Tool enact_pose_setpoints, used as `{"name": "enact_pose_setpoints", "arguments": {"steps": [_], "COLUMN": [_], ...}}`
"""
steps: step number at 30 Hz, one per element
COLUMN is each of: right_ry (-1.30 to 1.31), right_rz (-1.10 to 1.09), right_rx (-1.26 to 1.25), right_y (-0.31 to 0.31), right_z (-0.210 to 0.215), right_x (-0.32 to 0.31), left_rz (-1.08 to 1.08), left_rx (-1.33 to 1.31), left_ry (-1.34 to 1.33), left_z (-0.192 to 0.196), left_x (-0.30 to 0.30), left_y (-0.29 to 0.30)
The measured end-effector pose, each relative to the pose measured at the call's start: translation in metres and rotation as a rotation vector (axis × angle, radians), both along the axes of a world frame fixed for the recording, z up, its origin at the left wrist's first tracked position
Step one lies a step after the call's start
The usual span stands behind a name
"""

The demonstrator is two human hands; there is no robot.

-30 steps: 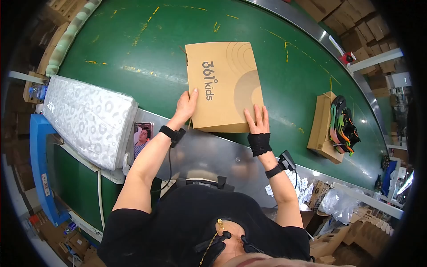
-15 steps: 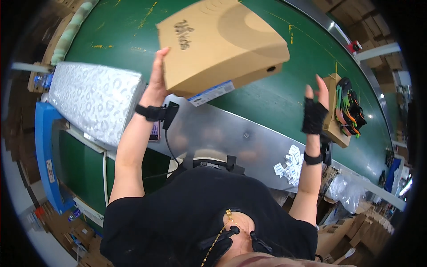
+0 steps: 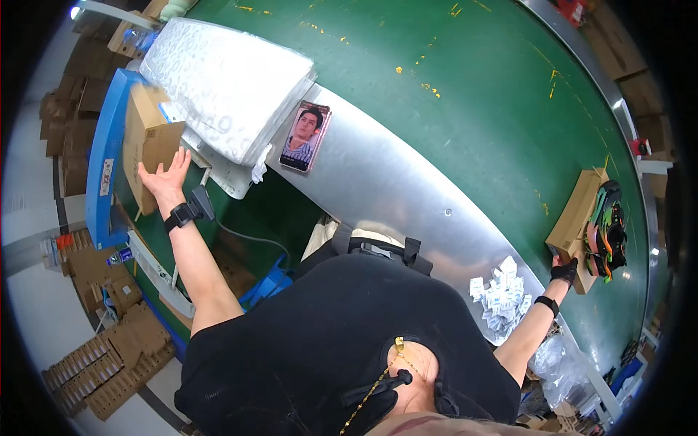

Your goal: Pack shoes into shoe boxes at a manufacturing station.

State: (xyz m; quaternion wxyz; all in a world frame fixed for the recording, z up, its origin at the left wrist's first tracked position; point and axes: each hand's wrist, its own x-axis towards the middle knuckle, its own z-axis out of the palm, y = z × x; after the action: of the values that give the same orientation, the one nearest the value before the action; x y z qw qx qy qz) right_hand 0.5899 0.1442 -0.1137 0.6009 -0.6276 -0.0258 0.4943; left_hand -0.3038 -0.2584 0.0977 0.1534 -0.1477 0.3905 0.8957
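Observation:
At the left, my left hand [image 3: 166, 179] has its fingers spread, by the near end of a brown cardboard shoe box [image 3: 136, 156] standing at a blue frame [image 3: 109, 171]. Far to the right, my right hand [image 3: 564, 271], in a black fingerless glove, grips the near end of another brown cardboard box [image 3: 571, 211]. Its fingertips are partly hidden by the box. On the right side of that box lies a pair of black, green and orange sports shoes [image 3: 605, 231].
A stack of silver-white patterned sheets [image 3: 225, 80] lies at the upper left. A phone [image 3: 305, 136] rests on the metal table edge [image 3: 392, 171], with a pile of small white packets [image 3: 502, 298] farther right. Clear plastic bags [image 3: 556, 363] hang below the right edge.
The box in my left hand has gone from above the table to the blue frame at the left, and that hand has let go. My right hand has moved down onto the right-hand box.

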Motion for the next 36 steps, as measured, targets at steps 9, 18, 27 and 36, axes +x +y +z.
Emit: {"name": "enact_pose_setpoints", "arguments": {"steps": [9,18,27,36], "right_ry": [0.165,0.579,-1.072,-1.660], "right_rz": [0.172,0.519,0.718,0.811], "right_rx": [0.026,0.290,0.804,0.802], "right_y": [-0.021,-0.120,-0.073,0.031], "right_z": [0.016,0.014,0.204,0.188], "right_x": [-0.133,-0.351,-0.367,-0.370], "left_rz": [-0.529,-1.278,-1.095,-1.000], "left_rx": [-0.420,-0.497,-0.354,-0.310], "left_ry": [0.206,0.870,1.693,2.031], "left_z": [-0.047,-0.044,-0.017,-0.027], "left_x": [0.054,0.202,0.268,0.286], "left_y": [0.064,0.251,0.361,0.427]}}
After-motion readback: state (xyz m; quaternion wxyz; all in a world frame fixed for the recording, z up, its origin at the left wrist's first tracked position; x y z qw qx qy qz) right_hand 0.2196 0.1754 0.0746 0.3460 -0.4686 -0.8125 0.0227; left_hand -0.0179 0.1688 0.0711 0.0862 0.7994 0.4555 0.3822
